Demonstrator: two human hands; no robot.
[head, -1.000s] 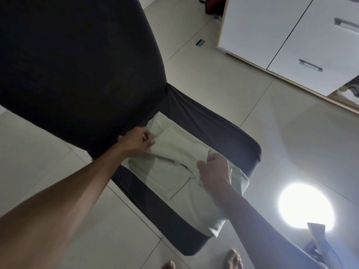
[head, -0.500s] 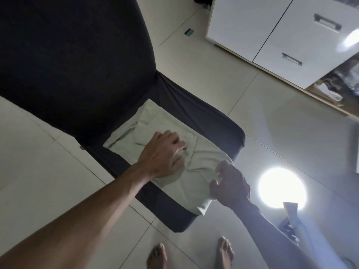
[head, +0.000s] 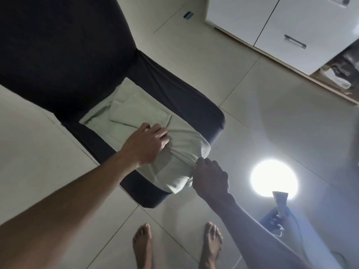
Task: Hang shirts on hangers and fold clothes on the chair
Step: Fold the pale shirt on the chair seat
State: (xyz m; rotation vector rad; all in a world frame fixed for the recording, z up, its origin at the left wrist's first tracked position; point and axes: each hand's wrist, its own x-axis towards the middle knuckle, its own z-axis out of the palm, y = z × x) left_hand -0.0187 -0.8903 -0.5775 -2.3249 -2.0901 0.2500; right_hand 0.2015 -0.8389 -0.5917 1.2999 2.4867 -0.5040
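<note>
Right hand (head: 210, 177) fingertips hidden in cloth (head: 136, 113); cabinet (head: 281, 26) cut off.

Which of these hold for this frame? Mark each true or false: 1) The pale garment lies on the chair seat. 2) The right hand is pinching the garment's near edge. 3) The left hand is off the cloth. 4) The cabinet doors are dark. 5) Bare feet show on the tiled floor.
1) True: the pale garment lies on the dark chair seat.
2) True: the right hand has a pinching grip on bunched cloth at the near edge.
3) False: the left hand rests on the garment.
4) False: the cabinet doors are white.
5) True: two bare feet stand on the tiled floor.
</note>
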